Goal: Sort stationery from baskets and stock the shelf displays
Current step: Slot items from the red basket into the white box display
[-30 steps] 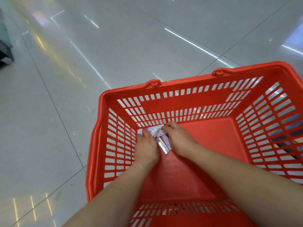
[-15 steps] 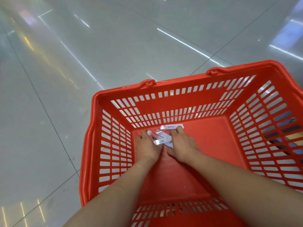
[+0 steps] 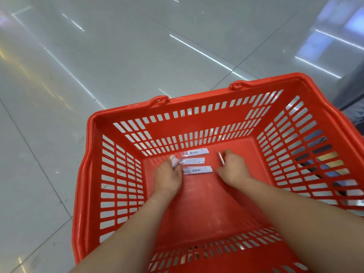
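Note:
A red plastic basket point(image 3: 122, 194) with slotted walls stands on the floor, and both my arms reach down into it. On its bottom lie three small white stationery packets with barcodes: one at the far wall point(image 3: 197, 152), one in the middle point(image 3: 194, 160), one nearest me point(image 3: 199, 170). My left hand point(image 3: 168, 177) is at the left ends of the packets and pinches another small white packet point(image 3: 174, 161) in its fingertips. My right hand point(image 3: 233, 167) is to the right of the packets and grips a thin silver pen-like piece point(image 3: 221, 158).
The basket stands on glossy grey floor tiles point(image 3: 98, 66) with light streaks. Two folded handle hinges point(image 3: 159, 100) sit on its far rim. Through the right wall's slots dark and coloured goods point(image 3: 323, 160) show outside the basket.
My hands were together over a bunched pile of packets. They have moved apart, the right hand going right with the thin silver piece, and three packets now lie spread out between them.

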Tool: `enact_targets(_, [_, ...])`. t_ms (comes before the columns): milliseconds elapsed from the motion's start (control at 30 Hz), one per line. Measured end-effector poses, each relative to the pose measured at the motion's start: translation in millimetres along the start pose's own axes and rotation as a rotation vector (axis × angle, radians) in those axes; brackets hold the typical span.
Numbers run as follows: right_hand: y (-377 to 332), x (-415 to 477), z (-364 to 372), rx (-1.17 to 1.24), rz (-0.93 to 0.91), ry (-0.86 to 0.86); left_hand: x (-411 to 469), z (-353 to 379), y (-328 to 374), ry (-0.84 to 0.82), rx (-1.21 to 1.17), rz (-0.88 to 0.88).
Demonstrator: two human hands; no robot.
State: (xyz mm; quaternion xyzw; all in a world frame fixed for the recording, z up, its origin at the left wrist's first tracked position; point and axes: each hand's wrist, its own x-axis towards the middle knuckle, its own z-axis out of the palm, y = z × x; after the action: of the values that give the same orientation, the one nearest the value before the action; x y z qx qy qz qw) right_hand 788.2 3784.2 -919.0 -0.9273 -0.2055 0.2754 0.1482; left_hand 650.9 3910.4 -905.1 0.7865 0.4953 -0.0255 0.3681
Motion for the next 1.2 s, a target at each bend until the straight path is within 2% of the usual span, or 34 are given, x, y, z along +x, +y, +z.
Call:
enact_targets(100, [-3.6, 6.4, -10.9, 0.033, -0.024, -0.029, 2.4, 4.1, 19.3, -0.066, 0.166, 0.257])
enact_targets(167, [-4.7, 11.7, -13.8, 0.09, -0.132, -0.033, 6.9, 8.5, 24.8, -0.125, 0.377, 0.378])
enact_targets(267, [-6.0, 17.0, -8.4, 0.084, -0.313, -0.041, 13.6, 9.8, 24.3, -0.168, 0.598, 0.44])
enact_targets(433, [-15.5, 19.0, 3.1, -0.026, -0.451, -0.088, 14.2, 7.9, 11.2, -0.171, 0.644, 0.527])
enact_targets(567, [-19.1, 20.7, 5.7, -0.111, -0.42, -0.113, 13.3, 7.5, 5.1, -0.201, 0.592, 0.426])
enact_targets(667, [-23.4, 20.2, 8.1, -0.084, -0.359, -0.108, 12.8, 4.3, 3.8, -0.207, 0.579, 0.376])
enact_targets(800, [-30.7, 15.4, 8.2, -0.145, -0.335, -0.144, 9.3, 1.6, 7.6, -0.199, 0.671, 0.367])
enact_targets(900, [-32.3, 13.7, 4.1, -0.206, -0.315, -0.221, 9.3, 0.9, 7.1, -0.204, 0.69, 0.286])
enact_targets(1000, [-31.0, 12.8, -9.4, -0.065, -0.221, -0.307, 10.0, -2.8, 5.9, -0.211, 0.652, 0.194])
enact_targets(1100, [-36.4, 2.5, -38.6, 0.161, -0.168, -0.365, 11.6, -7.6, 11.2, -0.197, 0.455, 0.089])
enact_targets(1200, [-39.8, -11.0, -66.2, 0.336, -0.149, -0.43, 8.4, -10.3, 25.1, -0.218, 0.007, -0.092])
